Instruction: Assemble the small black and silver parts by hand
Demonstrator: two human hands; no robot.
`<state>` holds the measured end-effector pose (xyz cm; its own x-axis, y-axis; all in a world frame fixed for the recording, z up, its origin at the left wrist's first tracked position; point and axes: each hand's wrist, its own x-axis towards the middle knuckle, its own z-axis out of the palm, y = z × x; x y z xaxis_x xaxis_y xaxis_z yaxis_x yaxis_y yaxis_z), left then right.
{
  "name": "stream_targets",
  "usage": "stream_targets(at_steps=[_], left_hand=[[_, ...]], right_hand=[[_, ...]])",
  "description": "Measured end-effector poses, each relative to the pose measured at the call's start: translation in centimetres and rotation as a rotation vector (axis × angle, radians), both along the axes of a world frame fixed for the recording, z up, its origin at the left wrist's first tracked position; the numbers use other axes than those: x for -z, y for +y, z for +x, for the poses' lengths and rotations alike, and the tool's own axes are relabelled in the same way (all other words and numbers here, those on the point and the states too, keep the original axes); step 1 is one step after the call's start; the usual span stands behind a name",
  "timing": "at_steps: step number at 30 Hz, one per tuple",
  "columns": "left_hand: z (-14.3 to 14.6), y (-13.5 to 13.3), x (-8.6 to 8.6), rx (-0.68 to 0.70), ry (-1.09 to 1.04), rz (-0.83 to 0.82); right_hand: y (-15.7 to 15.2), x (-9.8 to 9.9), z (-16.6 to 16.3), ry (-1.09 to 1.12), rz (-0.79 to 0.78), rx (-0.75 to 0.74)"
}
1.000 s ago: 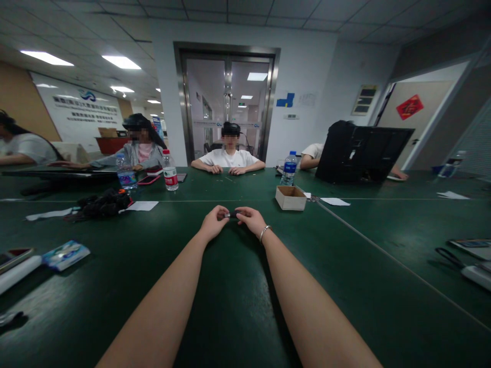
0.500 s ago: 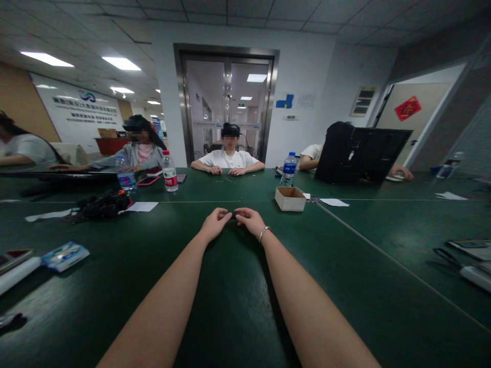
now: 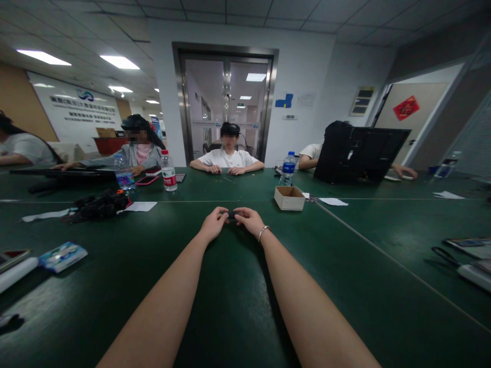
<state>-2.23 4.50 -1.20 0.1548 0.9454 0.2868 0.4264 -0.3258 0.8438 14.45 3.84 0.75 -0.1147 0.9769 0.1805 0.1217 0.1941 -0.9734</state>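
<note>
Both my arms stretch forward over the dark green table (image 3: 238, 286). My left hand (image 3: 213, 225) and my right hand (image 3: 249, 221) meet at the middle of the table, fingers curled and pinched on a small dark object (image 3: 231, 215) held between them. The object is too small to name. A thin bracelet (image 3: 263, 232) circles my right wrist. A small open cardboard box (image 3: 289, 197) stands just beyond and to the right of my hands.
Three water bottles (image 3: 169, 171) stand on the far half. A black bundle (image 3: 97, 204), white papers (image 3: 141, 206), a packet (image 3: 61, 255) and phones lie left; scissors (image 3: 447, 254) lie right. Other people sit across, one behind a black monitor (image 3: 360, 153).
My hands have stayed together on the small dark object, shifting their fingers only slightly. The view has drifted a little.
</note>
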Motion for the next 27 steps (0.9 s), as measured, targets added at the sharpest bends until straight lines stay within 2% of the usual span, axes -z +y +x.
stream_targets(at_steps=[3,8,12,14,18,23,27], left_hand=[[-0.02,-0.06,-0.16,-0.047,0.005,0.052],[-0.09,-0.22,-0.52,-0.085,0.042,-0.032],[-0.14,-0.08,-0.45,-0.094,-0.004,0.093],[-0.15,-0.04,-0.43,-0.118,-0.031,0.077],[-0.1,-0.15,-0.48,-0.06,0.031,-0.019],[-0.03,-0.18,-0.33,-0.072,-0.043,0.083],[-0.03,-0.17,-0.25,-0.027,-0.058,-0.022]], right_hand=[[0.03,-0.02,0.04,-0.008,0.008,0.008],[0.19,0.21,0.15,-0.026,0.006,-0.004],[0.42,0.49,0.18,-0.032,0.008,-0.005],[0.48,0.55,0.18,-0.033,0.011,-0.005],[0.46,0.47,0.15,-0.016,0.008,-0.02],[0.25,0.24,0.14,-0.01,0.003,-0.011],[0.15,0.12,0.14,-0.023,0.007,-0.015]])
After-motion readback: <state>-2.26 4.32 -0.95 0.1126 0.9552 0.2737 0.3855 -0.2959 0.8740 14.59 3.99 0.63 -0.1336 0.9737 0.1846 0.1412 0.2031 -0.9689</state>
